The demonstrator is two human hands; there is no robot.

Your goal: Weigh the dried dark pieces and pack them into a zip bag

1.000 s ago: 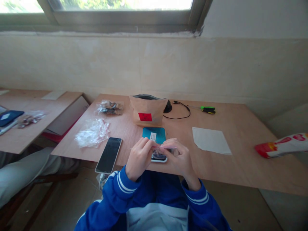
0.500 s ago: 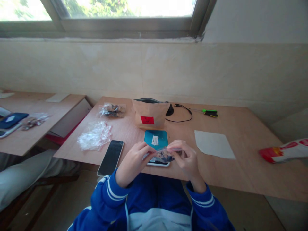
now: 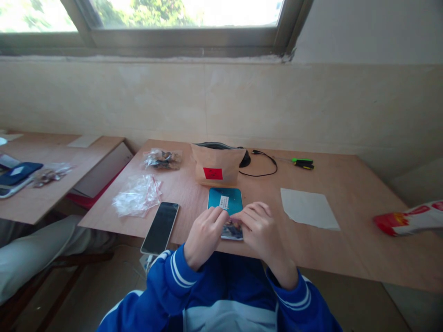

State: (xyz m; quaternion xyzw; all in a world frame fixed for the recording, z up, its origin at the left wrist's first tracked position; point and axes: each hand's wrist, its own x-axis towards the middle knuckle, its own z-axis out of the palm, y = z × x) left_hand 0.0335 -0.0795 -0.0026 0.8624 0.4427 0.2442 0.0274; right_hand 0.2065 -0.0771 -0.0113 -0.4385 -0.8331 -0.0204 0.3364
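Observation:
Between my hands is a small clear zip bag (image 3: 232, 229) with dark and brownish pieces inside, held over the near end of a small digital scale (image 3: 216, 196) with a teal top and a white label. My left hand (image 3: 206, 232) pinches the bag's upper edge from the left. From the right, my right hand (image 3: 259, 229) pinches the same edge, its fingers bent and close to the left ones. Both hands hide much of the bag. Behind the scale stands a brown paper pouch (image 3: 219, 161) with a red label and its top open.
To the left lie a phone (image 3: 161, 228), several clear plastic bags (image 3: 136, 196) and a filled bag (image 3: 162, 159). Rightward are a black cable (image 3: 259, 175), screwdrivers (image 3: 302, 163), a white paper sheet (image 3: 308, 208) and a red-white package (image 3: 408, 219). A person's leg (image 3: 51, 253) shows at far left.
My hands have come closer together along the bag's top edge, the left one shifting right. The bag now hangs lower and more hidden behind the fingers.

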